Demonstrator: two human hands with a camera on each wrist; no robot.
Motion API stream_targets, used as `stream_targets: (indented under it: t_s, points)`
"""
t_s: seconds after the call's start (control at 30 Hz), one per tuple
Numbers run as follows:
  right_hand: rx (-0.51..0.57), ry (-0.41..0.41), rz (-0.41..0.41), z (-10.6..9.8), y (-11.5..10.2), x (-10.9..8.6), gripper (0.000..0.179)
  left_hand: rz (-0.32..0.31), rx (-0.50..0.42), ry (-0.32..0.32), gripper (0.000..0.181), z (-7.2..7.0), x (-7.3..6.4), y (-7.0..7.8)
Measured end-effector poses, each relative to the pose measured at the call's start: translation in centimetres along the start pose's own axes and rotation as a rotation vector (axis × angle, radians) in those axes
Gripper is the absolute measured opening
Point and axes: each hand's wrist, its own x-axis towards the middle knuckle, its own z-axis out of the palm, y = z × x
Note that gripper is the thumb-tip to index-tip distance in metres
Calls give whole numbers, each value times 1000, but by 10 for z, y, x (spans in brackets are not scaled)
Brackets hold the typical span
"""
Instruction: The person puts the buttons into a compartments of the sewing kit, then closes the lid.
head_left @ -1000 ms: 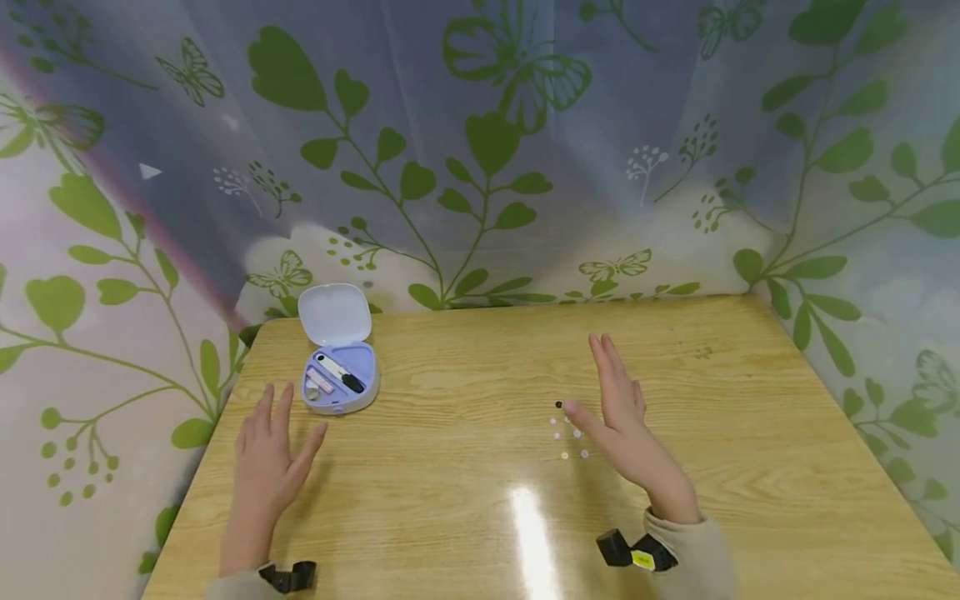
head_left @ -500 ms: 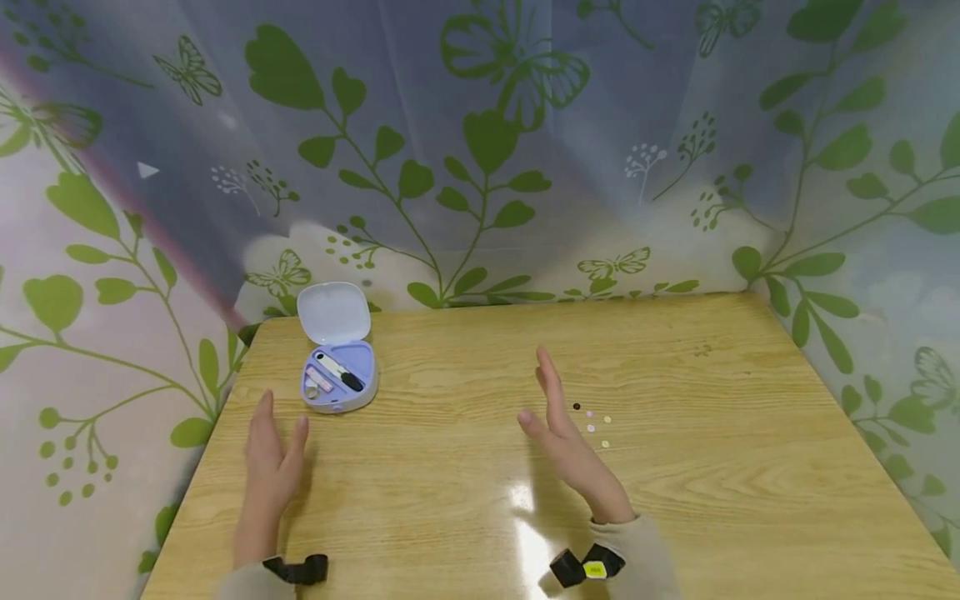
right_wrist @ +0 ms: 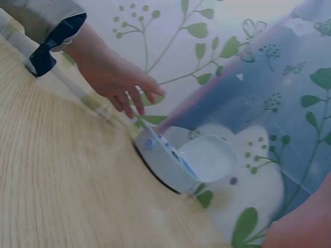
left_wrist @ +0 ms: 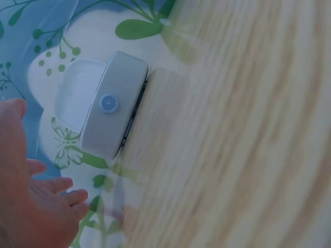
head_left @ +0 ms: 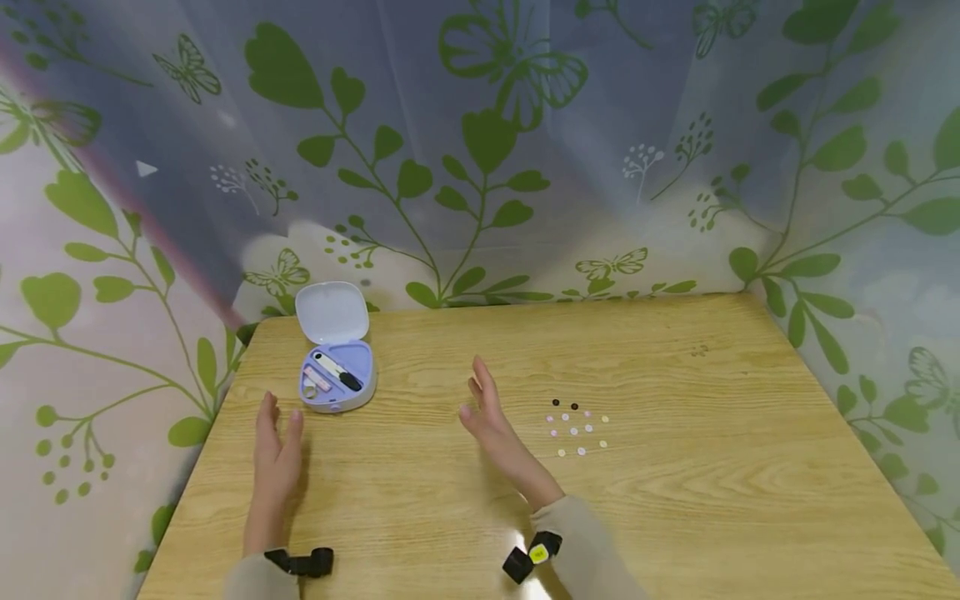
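Note:
My left hand (head_left: pixel 276 454) is held over the left part of the table, fingers extended, just in front of a small lidded box (head_left: pixel 366 395). That box stands with its white lid (head_left: pixel 332 312) raised. In its lilac tray lie a white tool with a black end (head_left: pixel 337 372), a pink-and-white strip (head_left: pixel 318 380) and a small silvery ring-like piece (head_left: pixel 310 391). Held above the table's middle, my right hand (head_left: pixel 495 429) has straight, relaxed fingers and nothing in it. To its right several small buttons (head_left: pixel 573 432) in black, pale lilac and yellowish tones lie in loose rows.
The wood-grain table (head_left: pixel 712 467) reaches back to a hanging cloth (head_left: pixel 487 208) printed with green leaves and butterflies. The cloth also borders both sides. Each wrist wears a black camera strap (head_left: pixel 311 562).
My right hand has swept left from over the buttons, which now show uncovered. My left hand has turned more edge-on and shifted slightly right. The box has stayed in place.

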Motion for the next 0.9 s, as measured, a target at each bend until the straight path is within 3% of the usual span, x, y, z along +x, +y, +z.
stream_targets:
  t_s: [0.27, 0.6, 0.9]
  points:
    - [31, -69, 12, 24, 17, 30, 93, -4, -28, -16, 69, 5, 2, 3]
    - [2, -42, 118, 52, 26, 52, 86, -32, -63, -61, 71, 5, 2, 6]
    - [2, -7, 137, 71, 43, 70, 88, -39, -102, -94, 70, 10, 7, 5]
